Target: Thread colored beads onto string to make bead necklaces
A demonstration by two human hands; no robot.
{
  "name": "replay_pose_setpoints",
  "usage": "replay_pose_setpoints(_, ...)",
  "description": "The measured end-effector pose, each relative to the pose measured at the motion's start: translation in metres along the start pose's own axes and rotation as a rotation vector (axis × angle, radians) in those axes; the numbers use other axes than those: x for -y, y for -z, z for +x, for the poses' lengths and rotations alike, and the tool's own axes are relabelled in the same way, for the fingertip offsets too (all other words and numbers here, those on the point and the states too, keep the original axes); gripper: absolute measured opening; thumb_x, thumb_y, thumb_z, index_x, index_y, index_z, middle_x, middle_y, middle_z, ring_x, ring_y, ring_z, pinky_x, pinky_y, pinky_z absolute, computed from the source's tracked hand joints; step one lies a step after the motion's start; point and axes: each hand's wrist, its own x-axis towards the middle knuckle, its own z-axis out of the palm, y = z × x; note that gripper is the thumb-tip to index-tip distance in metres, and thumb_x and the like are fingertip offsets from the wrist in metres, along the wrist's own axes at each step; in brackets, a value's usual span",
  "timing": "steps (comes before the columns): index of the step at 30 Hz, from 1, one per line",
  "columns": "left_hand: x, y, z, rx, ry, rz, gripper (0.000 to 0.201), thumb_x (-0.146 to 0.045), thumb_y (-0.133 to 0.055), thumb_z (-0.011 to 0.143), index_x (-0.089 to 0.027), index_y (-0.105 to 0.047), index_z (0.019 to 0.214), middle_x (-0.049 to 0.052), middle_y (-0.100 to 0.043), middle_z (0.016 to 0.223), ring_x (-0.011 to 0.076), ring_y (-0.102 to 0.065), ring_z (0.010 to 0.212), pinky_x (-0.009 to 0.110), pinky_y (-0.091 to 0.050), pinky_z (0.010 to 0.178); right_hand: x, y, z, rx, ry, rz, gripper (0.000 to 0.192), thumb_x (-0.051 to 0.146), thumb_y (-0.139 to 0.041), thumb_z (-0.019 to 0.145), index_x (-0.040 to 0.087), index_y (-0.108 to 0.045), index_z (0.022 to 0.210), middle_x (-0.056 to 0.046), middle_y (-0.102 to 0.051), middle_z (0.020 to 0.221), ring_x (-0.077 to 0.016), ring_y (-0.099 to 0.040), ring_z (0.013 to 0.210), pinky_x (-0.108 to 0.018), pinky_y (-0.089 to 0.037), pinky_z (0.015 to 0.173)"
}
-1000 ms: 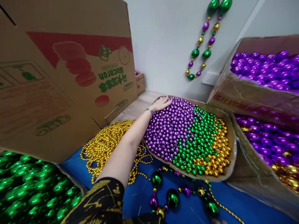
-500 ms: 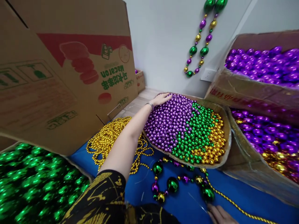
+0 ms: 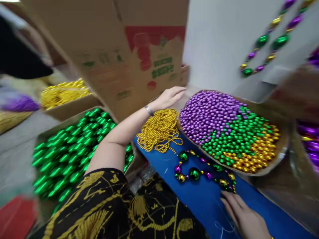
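The left hand (image 3: 169, 97) is stretched out with the fingers open and flat, palm down, and it holds nothing. It hovers just behind the gold strands (image 3: 160, 129), which lie in a heap on the blue bench (image 3: 199, 202), and close to the left rim of the tray (image 3: 281, 156). From this view I cannot tell if the fingertips touch the rim. The tray is filled with loose beads in three bands: purple beads (image 3: 206, 113) nearest to the left hand, green beads (image 3: 236, 136) in the middle, gold beads (image 3: 259, 152) on the far right side. The right hand (image 3: 245, 215) lies low at the front of the bench, fingers spread and pointing to the necklace (image 3: 199, 171), a string of big green, purple and gold beads. Its fingertips are just beside the right end of the necklace, and the blur hides whether they touch it. The necklace lies between the two hands, in front of the tray. At the left stands a box of green balls (image 3: 72, 152), and behind it a large carton (image 3: 139, 59). Another necklace hangs on the wall (image 3: 214, 43).
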Motion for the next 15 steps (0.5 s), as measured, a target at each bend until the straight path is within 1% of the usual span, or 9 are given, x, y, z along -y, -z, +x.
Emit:
replay_pose_setpoints(2,0.001,0.049,-0.07,-0.091,0.083,0.075,0.06,-0.062,-0.029,0.098,-0.021,-0.055,0.133,0.005,-0.063,0.132,0.0213,-0.058,0.125,0.041,-0.044,0.108,0.005,0.007,0.029,-0.051,0.115,0.033,0.034,0.038,-0.036,0.101,0.027,-0.064,0.118,0.0,-0.073,0.103,-0.0114,-0.07,0.062,-0.019,-0.049,0.041)
replay_pose_setpoints(4,0.004,0.1,-0.149,-0.238,0.225,0.179,0.058,-0.063,-0.033,0.096,-0.023,-0.058,0.13,0.003,-0.066,0.126,0.0206,-0.06,0.121,0.041,-0.047,0.105,0.019,0.009,0.063,-0.088,0.245,0.117,0.032,0.037,-0.04,0.101,0.026,-0.063,0.12,-0.001,-0.073,0.104,-0.0118,-0.071,0.068,-0.018,-0.05,0.047)
replay_pose_setpoints(7,0.008,0.173,-0.282,-0.591,0.511,0.405,0.048,-0.061,-0.044,0.095,-0.023,-0.066,0.115,0.002,-0.072,0.113,0.0163,-0.066,0.107,0.037,-0.053,0.096,0.06,0.007,0.119,-0.113,0.46,0.333,0.029,0.033,-0.046,0.099,0.025,-0.061,0.123,-0.003,-0.073,0.105,-0.0136,-0.072,0.085,-0.02,-0.054,0.07)
replay_pose_setpoints(9,0.006,0.207,-0.372,-0.771,0.708,0.554,0.045,-0.056,-0.048,0.094,-0.017,-0.068,0.106,0.005,-0.074,0.102,0.0155,-0.067,0.099,0.04,-0.052,0.092,0.097,0.002,0.155,-0.091,0.56,0.49,0.028,0.031,-0.046,0.099,0.023,-0.062,0.12,-0.004,-0.072,0.107,-0.0143,-0.071,0.09,-0.023,-0.054,0.082)
replay_pose_setpoints(10,0.003,0.218,-0.414,-0.831,0.798,0.598,0.042,-0.05,-0.046,0.096,-0.014,-0.068,0.102,0.006,-0.074,0.098,0.0171,-0.066,0.103,0.042,-0.05,0.093,0.116,-0.004,0.173,-0.055,0.59,0.545,0.029,0.032,-0.044,0.1,0.022,-0.063,0.118,-0.005,-0.072,0.107,-0.0148,-0.07,0.091,-0.024,-0.054,0.084)
replay_pose_setpoints(12,-0.004,0.224,-0.488,-0.904,1.239,0.712,0.037,-0.04,-0.042,0.098,-0.017,-0.069,0.091,0.004,-0.073,0.091,0.0201,-0.062,0.115,0.038,-0.047,0.094,0.155,-0.021,0.209,0.049,0.601,0.629,0.032,0.033,-0.04,0.1,0.02,-0.063,0.118,-0.008,-0.071,0.11,-0.0175,-0.069,0.097,-0.029,-0.054,0.088)
replay_pose_setpoints(13,-0.007,0.22,-0.518,-0.859,1.497,0.705,0.034,-0.034,-0.042,0.098,-0.012,-0.068,0.093,0.006,-0.072,0.093,0.0247,-0.059,0.119,0.04,-0.046,0.097,0.174,-0.032,0.227,0.114,0.588,0.648,0.034,0.034,-0.039,0.1,0.019,-0.062,0.119,-0.009,-0.071,0.112,-0.0189,-0.068,0.1,-0.031,-0.054,0.09)
replay_pose_setpoints(14,-0.008,0.213,-0.544,-0.76,1.695,0.643,0.033,-0.03,-0.042,0.099,-0.008,-0.067,0.099,0.006,-0.07,0.099,0.0272,-0.057,0.122,0.041,-0.045,0.099,0.192,-0.045,0.245,0.168,0.571,0.653,0.035,0.034,-0.039,0.099,0.018,-0.062,0.121,-0.01,-0.07,0.113,-0.0204,-0.067,0.103,-0.033,-0.053,0.093)
replay_pose_setpoints(15,-0.009,0.204,-0.565,-0.725,1.793,0.596,0.031,-0.029,-0.045,0.098,-0.006,-0.066,0.101,0.008,-0.069,0.101,0.0286,-0.058,0.119,0.042,-0.046,0.098,0.209,-0.059,0.262,0.215,0.553,0.646,0.037,0.033,-0.039,0.098,0.016,-0.06,0.123,-0.012,-0.069,0.115,-0.0216,-0.066,0.105,-0.035,-0.051,0.096)
